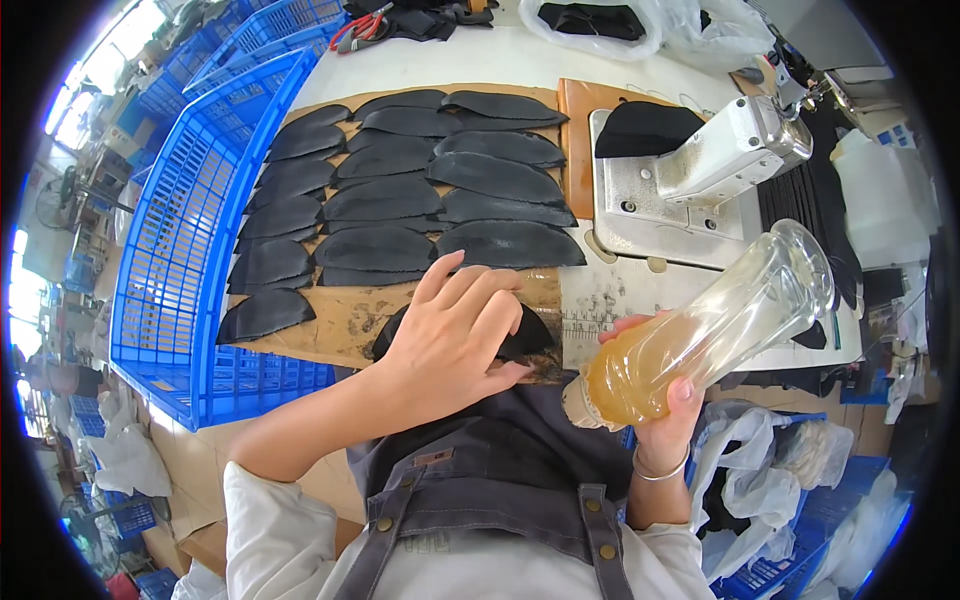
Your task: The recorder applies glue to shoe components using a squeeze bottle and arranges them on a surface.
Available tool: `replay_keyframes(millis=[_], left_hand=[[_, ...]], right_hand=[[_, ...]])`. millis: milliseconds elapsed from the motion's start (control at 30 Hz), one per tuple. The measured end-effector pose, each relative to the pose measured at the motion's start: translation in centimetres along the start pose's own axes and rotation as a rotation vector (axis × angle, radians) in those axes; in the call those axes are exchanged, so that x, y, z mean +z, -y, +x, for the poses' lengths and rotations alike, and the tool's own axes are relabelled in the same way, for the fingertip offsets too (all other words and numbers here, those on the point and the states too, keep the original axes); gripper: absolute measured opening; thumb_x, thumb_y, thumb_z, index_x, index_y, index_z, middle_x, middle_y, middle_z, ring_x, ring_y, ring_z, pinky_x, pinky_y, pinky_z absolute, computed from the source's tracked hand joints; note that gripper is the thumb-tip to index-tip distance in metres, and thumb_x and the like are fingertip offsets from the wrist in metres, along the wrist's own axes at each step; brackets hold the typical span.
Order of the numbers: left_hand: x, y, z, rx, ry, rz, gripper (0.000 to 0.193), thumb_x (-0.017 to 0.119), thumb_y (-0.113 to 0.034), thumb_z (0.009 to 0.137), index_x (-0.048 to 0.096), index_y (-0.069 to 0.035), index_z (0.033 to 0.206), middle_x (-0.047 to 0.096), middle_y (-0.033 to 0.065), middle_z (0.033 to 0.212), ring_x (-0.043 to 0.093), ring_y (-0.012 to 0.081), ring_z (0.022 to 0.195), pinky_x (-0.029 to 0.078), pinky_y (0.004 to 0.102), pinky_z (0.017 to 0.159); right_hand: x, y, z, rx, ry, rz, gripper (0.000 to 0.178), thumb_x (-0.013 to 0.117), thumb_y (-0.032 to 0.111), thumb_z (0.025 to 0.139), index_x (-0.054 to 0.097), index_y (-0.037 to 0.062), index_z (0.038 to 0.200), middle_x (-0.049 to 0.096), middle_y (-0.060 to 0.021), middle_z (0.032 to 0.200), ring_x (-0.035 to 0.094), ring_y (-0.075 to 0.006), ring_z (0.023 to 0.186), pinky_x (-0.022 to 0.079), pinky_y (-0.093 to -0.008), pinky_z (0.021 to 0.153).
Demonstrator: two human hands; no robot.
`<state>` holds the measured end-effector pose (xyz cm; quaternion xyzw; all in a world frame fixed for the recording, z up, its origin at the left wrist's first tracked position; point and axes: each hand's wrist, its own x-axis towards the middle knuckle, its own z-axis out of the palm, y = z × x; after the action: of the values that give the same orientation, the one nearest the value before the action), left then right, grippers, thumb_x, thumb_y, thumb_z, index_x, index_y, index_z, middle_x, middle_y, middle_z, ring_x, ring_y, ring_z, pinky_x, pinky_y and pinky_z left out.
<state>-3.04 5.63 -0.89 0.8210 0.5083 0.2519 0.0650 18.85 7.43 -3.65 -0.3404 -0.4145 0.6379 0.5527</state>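
Apron point(470, 490): dark grey, nearest.
Left hand point(455, 325): palm down, fingers loosely bent and parted, over a black cut piece point(530, 335) on brown board point(365, 310); contact unclear.
Right hand point(665, 425): clasped around tilted clear bottle point(740, 305), right of board; amber liquid point(630, 375) pooled toward its low, near-left end.
Blue crate, near right point(835, 540): translucent plastic bags point(745, 440).

Brown flat board point(345, 322) on table; black half-moon sheet pieces point(500, 176) in overlapping columns across it. Left hand point(455, 325) at board's near edge, fingers bent over black curved piece point(530, 335) (partly hidden, contact unclear). Right hand point(665, 425) right of board's near corner, gripping clear flared container of amber liquid point(690, 330), tilted, beige end lower. Blue slatted plastic crate point(196, 225) left of board; white metal machine point(735, 150) right of board.
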Motion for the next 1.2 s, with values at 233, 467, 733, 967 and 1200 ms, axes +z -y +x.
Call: replay_keyframes(millis=[233, 467, 733, 967, 1200], left_hand=[[-0.5, 0.7, -0.2, -0.147, -0.069, -0.044, 0.053, 0.076, -0.024, 0.063, 0.047, -0.007, 0.105, 0.050, 0.0112, 0.116, 0.049, 0.0286, 0.106, 0.032, 0.0456, 0.096], [-1.1, 1.0, -1.1, -0.164, -0.101, -0.157, 0.032, 0.074, -0.016, 0.063, 0.048, -0.006, 0.079, 0.051, 0.0127, 0.113, 0.048, 0.0311, 0.101, 0.035, 0.0416, 0.091], [-2.6, 2.2, -2.9, -0.353, -0.208, -0.365, 0.024, 0.068, -0.006, 0.069, 0.055, -0.005, 0.090, 0.053, 0.0085, 0.113, 0.056, 0.0210, 0.093, 0.042, 0.0326, 0.084], [-13.5, 11.2, -6.1, -0.685, -0.733, -0.701, 0.026, 0.062, -0.013, 0.078, 0.059, 0.000, 0.101, 0.062, 0.0044, 0.092, 0.057, 0.0099, 0.083, 0.043, 0.0224, 0.078], [-16.0, 23.8, 0.6, -0.268, -0.931, 0.777, 0.018, 0.064, -0.022, 0.065, 0.059, -0.005, 0.069, 0.058, 0.0116, 0.081, 0.055, 0.0301, 0.080, 0.043, 0.0409, 0.072]], right_hand=[[0.2, 0.0, 0.3, 0.045, 0.043, 0.035, 0.077, 0.068, 0.048, 0.067, 0.037, -0.0012, 0.118, 0.053, -0.0211, 0.105, 0.059, -0.0279, 0.093, 0.051, -0.0377, 0.076], [1.7, 0.1, 0.3, 0.189, 0.157, 0.225, 0.076, 0.066, 0.050, 0.067, 0.038, 0.0018, 0.119, 0.053, -0.0233, 0.105, 0.058, -0.0321, 0.094, 0.048, -0.0419, 0.082], [4.0, -0.8, 0.5, 0.155, 0.382, 0.096, 0.073, 0.051, 0.057, 0.076, 0.035, 0.0033, 0.123, 0.050, -0.0199, 0.104, 0.056, -0.0303, 0.090, 0.041, -0.0493, 0.090], [4.1, -0.9, 0.8, 0.208, 0.297, 0.148, 0.075, 0.065, 0.052, 0.066, 0.039, 0.0009, 0.116, 0.054, -0.0251, 0.100, 0.058, -0.0342, 0.089, 0.045, -0.0441, 0.086], [4.4, -0.3, 0.8, 0.073, 0.364, 0.072, 0.074, 0.047, 0.060, 0.077, 0.034, 0.0024, 0.122, 0.050, -0.0177, 0.097, 0.056, -0.0280, 0.083, 0.049, -0.0455, 0.081]])
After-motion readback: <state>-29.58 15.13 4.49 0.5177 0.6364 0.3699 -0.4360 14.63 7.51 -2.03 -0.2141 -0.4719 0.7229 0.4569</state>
